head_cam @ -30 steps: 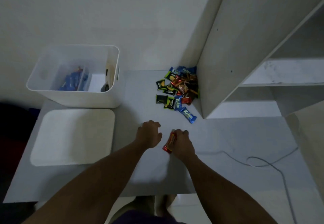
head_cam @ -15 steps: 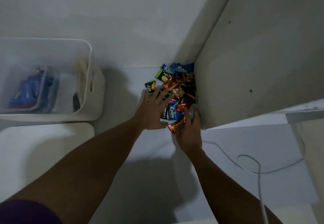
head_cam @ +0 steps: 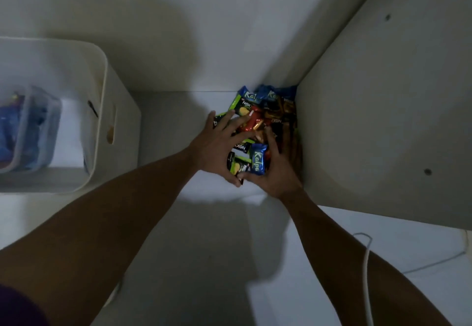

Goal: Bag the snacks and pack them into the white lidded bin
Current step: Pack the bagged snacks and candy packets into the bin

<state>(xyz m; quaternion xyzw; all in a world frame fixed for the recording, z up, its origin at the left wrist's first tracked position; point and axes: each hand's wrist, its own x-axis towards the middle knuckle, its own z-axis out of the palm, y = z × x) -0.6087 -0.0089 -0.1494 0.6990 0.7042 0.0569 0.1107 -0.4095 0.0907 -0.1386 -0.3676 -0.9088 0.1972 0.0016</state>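
Note:
A pile of snack packets lies in the far corner of the table, against the wall and the shelf panel. Green, red, brown and blue wrappers show, with a blue Kalpa pack at the near edge. My left hand rests on the pile's left side with fingers spread, thumb at the near edge. On the pile's right side lies my right hand, fingers stretched along the panel and thumb by the blue pack. The white bin stands open at the left, with a clear bag of blue snacks inside.
The shelf unit's pale side panel walls off the right of the pile. A white cable loops across the table at the lower right. The bin's white lid lies flat in front of the bin.
Both hands moved from the table's middle forward to the pile and now enclose it from two sides. The red bar held by my right hand earlier is no longer visible.

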